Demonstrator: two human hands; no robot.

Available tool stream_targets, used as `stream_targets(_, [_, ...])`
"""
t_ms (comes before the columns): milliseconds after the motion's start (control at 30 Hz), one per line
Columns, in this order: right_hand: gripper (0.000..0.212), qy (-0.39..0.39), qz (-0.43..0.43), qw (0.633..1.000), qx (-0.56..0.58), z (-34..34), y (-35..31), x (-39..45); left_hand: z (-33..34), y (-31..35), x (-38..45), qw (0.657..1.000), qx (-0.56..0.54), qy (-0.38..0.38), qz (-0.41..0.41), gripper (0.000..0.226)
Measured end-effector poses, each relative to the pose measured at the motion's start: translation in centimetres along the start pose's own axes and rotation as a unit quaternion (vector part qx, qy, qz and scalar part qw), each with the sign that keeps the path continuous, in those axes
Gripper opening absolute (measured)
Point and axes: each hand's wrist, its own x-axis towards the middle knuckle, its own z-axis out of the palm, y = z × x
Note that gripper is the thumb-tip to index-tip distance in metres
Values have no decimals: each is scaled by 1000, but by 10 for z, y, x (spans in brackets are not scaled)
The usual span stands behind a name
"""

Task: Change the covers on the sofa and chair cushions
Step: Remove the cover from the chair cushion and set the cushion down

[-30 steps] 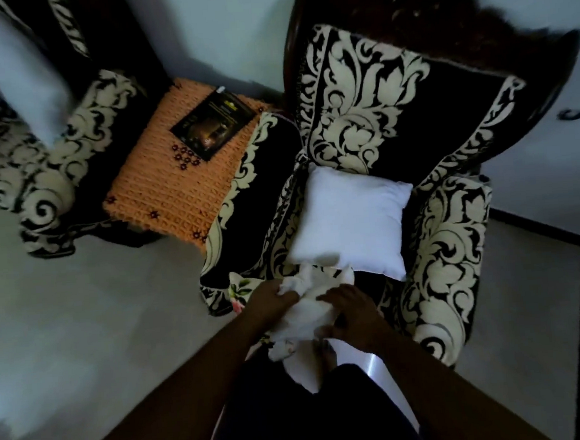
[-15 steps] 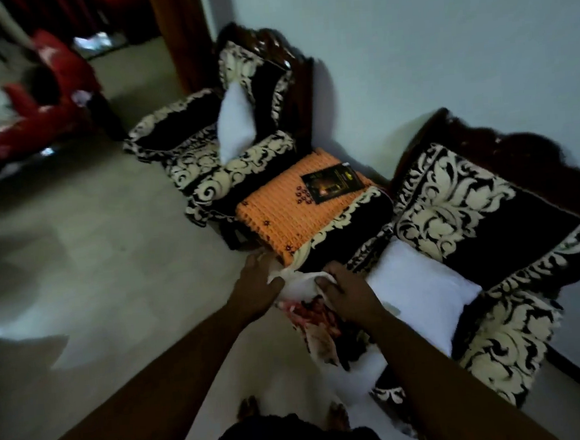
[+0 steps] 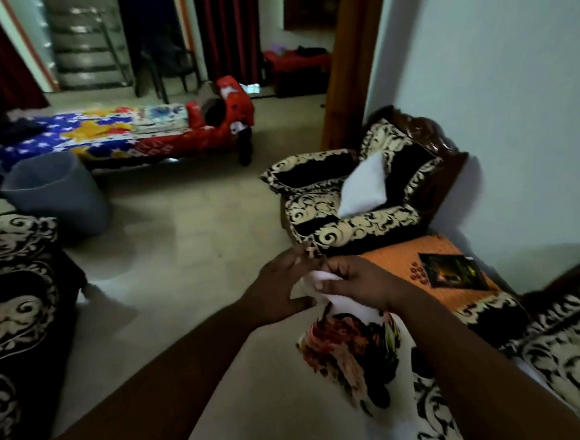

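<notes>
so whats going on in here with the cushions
A person is holding a floral cushion cover up in front of them, both the left hand and the right hand gripping its top edge. It hangs down, not yet on any cushion. A bare white cushion leans in the armchair across the room. An orange side table beside that chair has a dark booklet on it.

Two hands [image 3: 283, 285] [image 3: 358, 280], one floral cover [image 3: 352, 349], one white cushion [image 3: 365, 185], three armchairs [image 3: 350, 222] [image 3: 565, 348] [image 3: 13, 308], one bucket [image 3: 56, 191], one bed [image 3: 121, 135].
</notes>
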Motion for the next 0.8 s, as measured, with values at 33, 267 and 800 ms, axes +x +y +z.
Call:
stream_targets(33, [19,-13,-10,1000,-18,7,-10,18,-19,-17,-4,999,24,12,17,56])
stream_targets(267, [37,-58,-4,974,-218,35,-34,112,-131,-100,-32,992,1,-8,-125,20])
stream_targets(800, [22,-45,-115,982,-143,3,-33,385,-288,-292,-77,913,134,-78,-376,19])
